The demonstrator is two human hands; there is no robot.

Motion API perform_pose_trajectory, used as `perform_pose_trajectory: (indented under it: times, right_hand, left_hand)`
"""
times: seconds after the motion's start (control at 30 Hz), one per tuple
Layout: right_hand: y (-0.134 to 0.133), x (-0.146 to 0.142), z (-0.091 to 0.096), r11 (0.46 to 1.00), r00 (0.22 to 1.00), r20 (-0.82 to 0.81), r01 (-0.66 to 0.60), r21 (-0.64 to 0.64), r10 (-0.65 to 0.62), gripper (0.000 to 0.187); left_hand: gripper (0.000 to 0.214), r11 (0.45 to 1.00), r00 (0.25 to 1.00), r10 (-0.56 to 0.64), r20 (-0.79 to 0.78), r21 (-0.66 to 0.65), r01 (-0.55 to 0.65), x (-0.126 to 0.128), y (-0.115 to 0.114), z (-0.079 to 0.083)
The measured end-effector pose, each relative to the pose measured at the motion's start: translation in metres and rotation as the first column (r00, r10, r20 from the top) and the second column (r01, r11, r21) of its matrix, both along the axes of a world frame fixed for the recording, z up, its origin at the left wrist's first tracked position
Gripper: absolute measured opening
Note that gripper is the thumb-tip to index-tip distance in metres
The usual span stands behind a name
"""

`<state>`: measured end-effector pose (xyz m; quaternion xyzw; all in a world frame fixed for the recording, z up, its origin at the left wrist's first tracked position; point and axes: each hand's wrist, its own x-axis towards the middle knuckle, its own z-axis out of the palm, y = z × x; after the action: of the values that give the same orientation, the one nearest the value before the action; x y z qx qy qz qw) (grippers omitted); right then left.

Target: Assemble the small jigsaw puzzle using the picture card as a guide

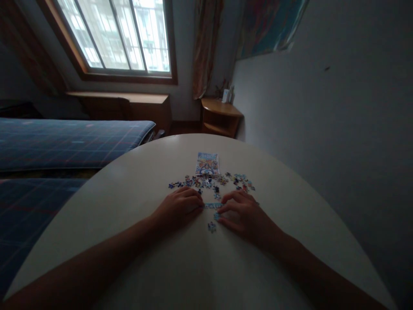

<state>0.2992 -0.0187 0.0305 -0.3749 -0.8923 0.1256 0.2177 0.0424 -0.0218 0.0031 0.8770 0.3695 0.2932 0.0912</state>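
A short light-blue strip of joined puzzle pieces lies flat on the white round table. My left hand rests at the strip's left end, its fingers bent together and the fingertips against it. From the other side, my right hand has its thumb and a finger at a light-blue puzzle piece just below the strip, with another fingertip near the strip's right end. One loose piece lies nearer to me. Just above the strip sits a small piece.
Many loose puzzle pieces spread in a band beyond my hands. Behind them lies a colourful picture card. A bed with a plaid cover stands left of the table, a wall at right, and a wooden corner shelf beyond.
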Motion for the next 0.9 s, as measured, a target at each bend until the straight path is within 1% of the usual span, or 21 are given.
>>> perform_pose_trajectory:
  times: [0.17,0.37,0.5,0.57,0.63,0.7,0.73,0.77,0.83,0.9]
  right_hand:
    - [0.0,-0.002,0.0,1.0,1.0,-0.006,-0.012,-0.006,0.012,0.011]
    - [0.0,0.001,0.0,1.0,1.0,0.0,-0.03,0.0,0.03,0.012]
    - [0.001,0.004,0.003,0.999,0.999,0.004,-0.038,-0.024,0.038,0.015]
    - [0.007,0.007,0.004,1.0,1.0,-0.003,0.001,-0.024,-0.001,0.017]
    - [0.016,0.012,0.001,0.996,0.996,-0.012,0.086,0.008,-0.086,0.021]
    - [0.027,0.017,-0.004,0.981,0.983,-0.012,0.185,0.055,-0.184,0.033]
    - [0.032,0.019,-0.007,0.974,0.977,-0.004,0.214,0.074,-0.215,0.039]
    - [0.036,0.02,-0.01,0.968,0.972,0.004,0.236,0.088,-0.237,0.045]
    - [0.04,0.02,-0.017,0.968,0.969,0.054,0.238,0.075,-0.242,0.054]
    - [0.04,0.018,-0.021,0.973,0.965,0.128,0.227,0.037,-0.23,0.057]
  left_hand:
    - [0.012,1.0,1.0,0.011,-0.015,0.024,-0.01,0.0,-0.001,0.001]
    - [0.013,1.0,1.0,0.001,-0.024,0.014,-0.001,0.0,-0.001,0.002]
    - [0.013,1.0,0.999,0.002,-0.036,0.011,-0.001,0.0,-0.001,0.0]
    - [0.013,1.0,0.999,0.005,-0.038,0.007,-0.005,0.0,-0.001,0.0]
    - [0.014,1.0,0.999,0.013,-0.035,0.012,-0.013,-0.001,-0.001,-0.001]
    - [0.018,1.0,0.999,0.018,-0.043,0.026,-0.017,-0.001,-0.002,-0.001]
    - [0.022,0.999,0.998,0.012,-0.061,0.034,-0.01,-0.001,-0.002,-0.001]
    - [0.027,0.999,0.996,0.002,-0.088,0.037,0.001,-0.002,-0.003,-0.001]
    - [0.038,0.999,0.987,-0.025,-0.158,0.031,0.03,-0.003,-0.004,-0.002]
    - [0.046,0.999,0.976,-0.042,-0.211,0.012,0.046,-0.004,-0.004,-0.003]
